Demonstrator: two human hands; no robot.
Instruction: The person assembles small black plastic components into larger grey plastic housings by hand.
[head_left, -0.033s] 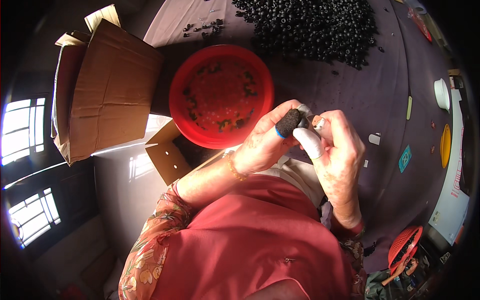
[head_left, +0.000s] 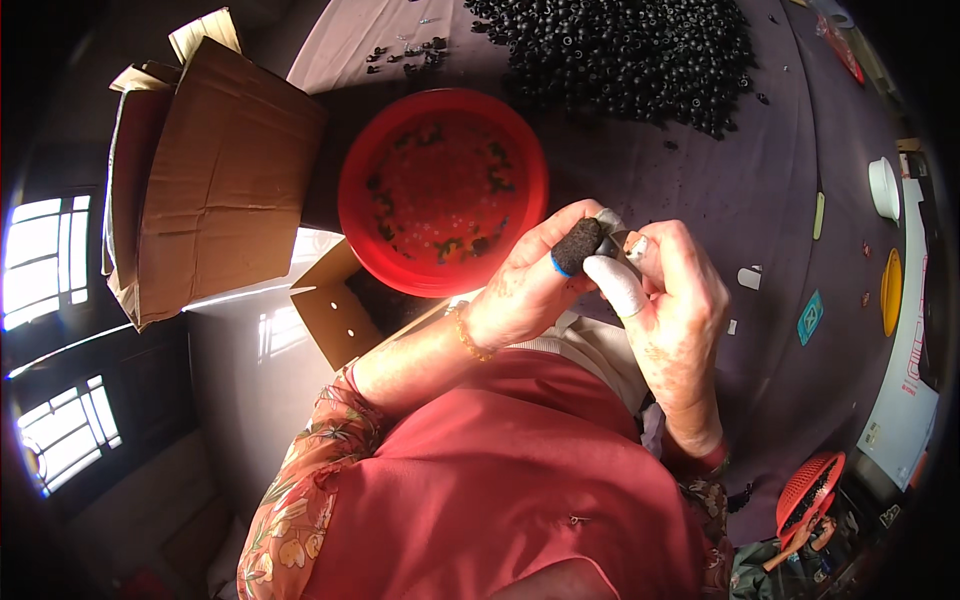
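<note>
My left hand and my right hand meet over the near edge of the table, fingertips almost touching. A black finger sleeve with a blue rim covers my left thumb. Closed with it is a left fingertip wrapped in white, and between them sits a small dark round piece, mostly hidden. My right thumb wears a white cover, and tape is wound on the finger beside it. Those right fingers pinch a thin thing at the dark piece, too small to name.
A red basin with small dark bits stands left of my hands. Behind lies a large heap of black round parts. Cardboard boxes are at the left. A yellow dish and white bowl stand right. Another person's hands hold a red basket.
My right thumb has shifted slightly up and left against the small dark piece. Otherwise everything stays in place.
</note>
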